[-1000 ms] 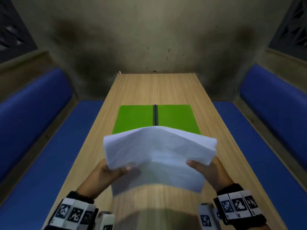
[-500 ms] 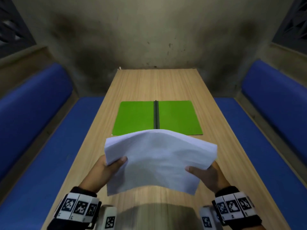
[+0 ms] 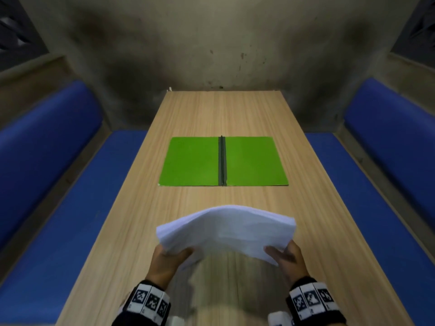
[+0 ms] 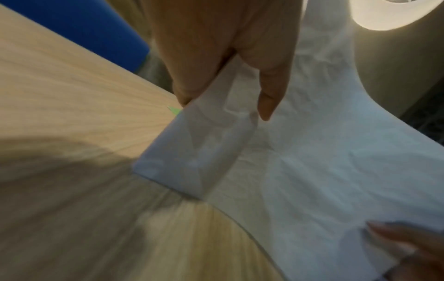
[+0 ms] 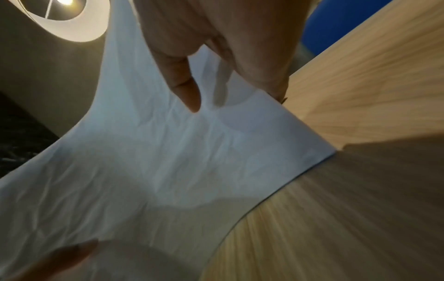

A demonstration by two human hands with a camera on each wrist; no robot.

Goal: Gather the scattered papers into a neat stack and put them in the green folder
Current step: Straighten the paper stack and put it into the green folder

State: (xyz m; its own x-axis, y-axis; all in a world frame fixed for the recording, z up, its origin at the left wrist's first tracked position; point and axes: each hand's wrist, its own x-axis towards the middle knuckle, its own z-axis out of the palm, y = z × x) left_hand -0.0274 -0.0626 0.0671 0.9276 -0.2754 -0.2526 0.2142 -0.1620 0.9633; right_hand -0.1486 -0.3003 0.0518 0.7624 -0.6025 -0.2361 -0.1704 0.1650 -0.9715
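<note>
A white stack of papers [image 3: 227, 230] bows upward just above the near part of the wooden table [image 3: 223, 114]. My left hand [image 3: 170, 255] pinches its left edge, thumb on top. My right hand [image 3: 283, 254] pinches the right edge the same way. The wrist views show the stack of papers [image 4: 300, 171] [image 5: 144, 161] from close up, with my left hand [image 4: 223, 79] and right hand [image 5: 216, 76] gripping it, thumbs on one face and fingers behind. The green folder [image 3: 223, 161] lies open and flat farther along the table, its dark spine in the middle, nothing on it.
Blue padded benches [image 3: 47, 184] [image 3: 388, 172] run along both sides of the narrow table. A stained grey wall [image 3: 211, 43] closes the far end. A lit ceiling lamp [image 5: 60, 19] shows above in the wrist views.
The papers and both hands have come down and toward me, from overlapping the folder's near edge to clear of it; the whole folder now shows.
</note>
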